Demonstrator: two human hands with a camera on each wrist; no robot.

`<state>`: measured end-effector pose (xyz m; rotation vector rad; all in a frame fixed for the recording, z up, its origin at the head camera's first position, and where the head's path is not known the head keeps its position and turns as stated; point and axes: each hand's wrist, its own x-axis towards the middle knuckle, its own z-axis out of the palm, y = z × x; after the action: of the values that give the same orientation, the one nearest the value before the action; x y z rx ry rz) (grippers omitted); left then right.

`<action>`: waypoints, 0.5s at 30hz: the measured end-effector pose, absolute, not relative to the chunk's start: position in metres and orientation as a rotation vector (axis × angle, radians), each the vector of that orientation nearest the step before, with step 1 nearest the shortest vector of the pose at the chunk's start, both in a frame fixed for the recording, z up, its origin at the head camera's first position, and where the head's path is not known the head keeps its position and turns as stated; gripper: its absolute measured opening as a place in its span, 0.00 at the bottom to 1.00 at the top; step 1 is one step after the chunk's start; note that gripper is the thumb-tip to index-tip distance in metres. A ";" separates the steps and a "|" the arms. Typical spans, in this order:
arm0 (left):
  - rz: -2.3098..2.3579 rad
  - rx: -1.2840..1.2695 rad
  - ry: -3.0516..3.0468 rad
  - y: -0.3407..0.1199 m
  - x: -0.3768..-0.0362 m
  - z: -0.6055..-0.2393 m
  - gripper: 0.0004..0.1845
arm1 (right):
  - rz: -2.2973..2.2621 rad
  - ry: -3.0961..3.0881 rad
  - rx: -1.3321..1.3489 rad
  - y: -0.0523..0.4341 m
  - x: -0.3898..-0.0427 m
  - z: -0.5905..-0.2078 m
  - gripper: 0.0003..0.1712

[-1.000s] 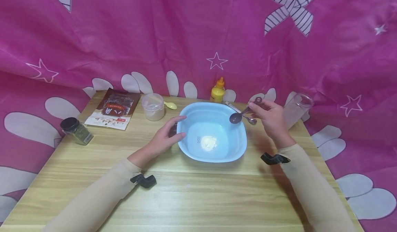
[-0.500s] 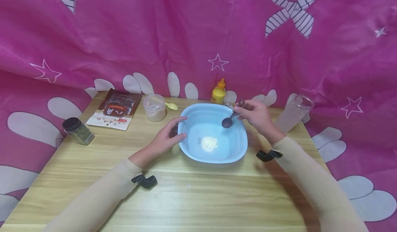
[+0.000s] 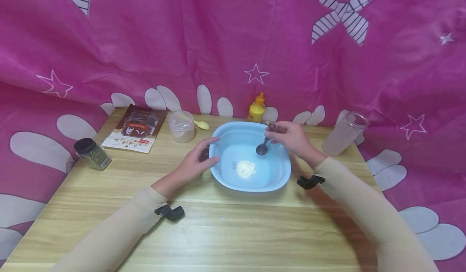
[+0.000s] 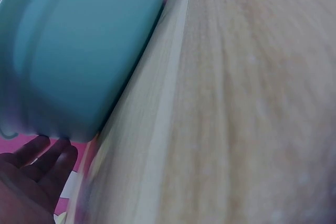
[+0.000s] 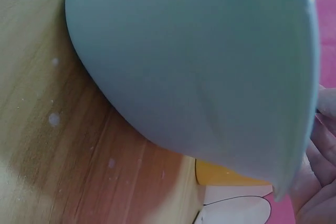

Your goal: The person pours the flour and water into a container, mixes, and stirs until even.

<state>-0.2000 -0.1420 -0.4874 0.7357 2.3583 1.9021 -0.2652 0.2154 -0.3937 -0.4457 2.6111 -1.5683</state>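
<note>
My right hand [image 3: 293, 138] pinches the handle of a dark measuring spoon [image 3: 261, 149], its bowl held low over the inside of a light blue plastic basin [image 3: 251, 186]. A small heap of white powder [image 3: 246, 169] lies on the basin's floor. On the basin's left side, my left hand [image 3: 193, 161] holds the rim, thumb and forefinger over its edge. The left wrist view has the fingertips [image 4: 60, 148] against the basin's outer wall [image 4: 89, 51]. From the right wrist camera, the basin wall [image 5: 194, 77] hides the spoon and most of the right hand [image 5: 317, 166].
Behind the basin stands a yellow squeeze bottle [image 3: 257, 109]. A tall clear cup [image 3: 342, 136] of cloudy liquid is at right. To the left are a lidded tub [image 3: 182, 128] of powder, a yellow spoon [image 3: 202, 125], a brown-and-white packet [image 3: 134, 128] and a black-capped jar [image 3: 94, 154].
My right hand has moved left, bringing the dark spoon from the basin's right rim farther inside and lower. It now covers most of a metal spoon behind the basin. The left hand stays put.
</note>
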 end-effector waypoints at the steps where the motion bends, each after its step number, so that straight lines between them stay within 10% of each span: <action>1: 1.904 0.735 2.358 -0.142 -0.200 -0.488 0.34 | -1.561 2.615 -0.452 0.214 -0.265 -0.395 0.18; 15: 1.908 0.728 2.363 -0.142 -0.199 -0.485 0.34 | -1.533 2.649 -0.488 0.204 -0.266 -0.404 0.12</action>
<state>-0.1989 -0.1416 -0.4854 0.7277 2.3629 1.9082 -0.2663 0.2045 -0.4042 -0.4884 2.6486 -1.5334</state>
